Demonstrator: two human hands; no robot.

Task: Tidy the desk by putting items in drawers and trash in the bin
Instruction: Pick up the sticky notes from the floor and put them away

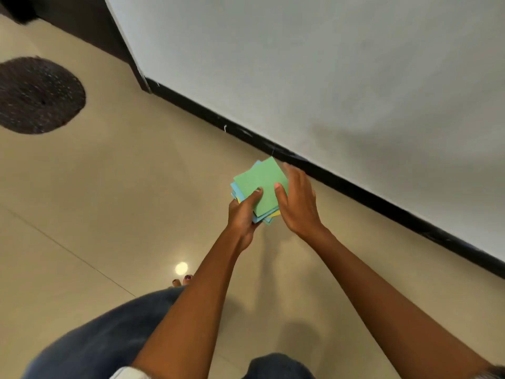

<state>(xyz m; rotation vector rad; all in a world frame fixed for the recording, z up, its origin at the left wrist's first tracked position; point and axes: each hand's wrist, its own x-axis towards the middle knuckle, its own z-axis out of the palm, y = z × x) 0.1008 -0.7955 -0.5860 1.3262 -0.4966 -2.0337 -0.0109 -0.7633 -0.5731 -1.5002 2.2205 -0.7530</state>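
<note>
While both forearms extend forward over a glossy beige tiled floor (pixel 114 187), the left hand (pixel 243 217) grips a loose stack of coloured paper squares (pixel 259 191) — green on top, blue and yellow edges below — thumb curled onto the top sheet. The right hand (pixel 297 203) rests against the stack's right edge, fingers nearly straight, thumb touching the green sheet. A pale wall (pixel 328 64) with black skirting (pixel 341 184) runs diagonally behind; a dark round mat (pixel 38 95) lies at far left.
</note>
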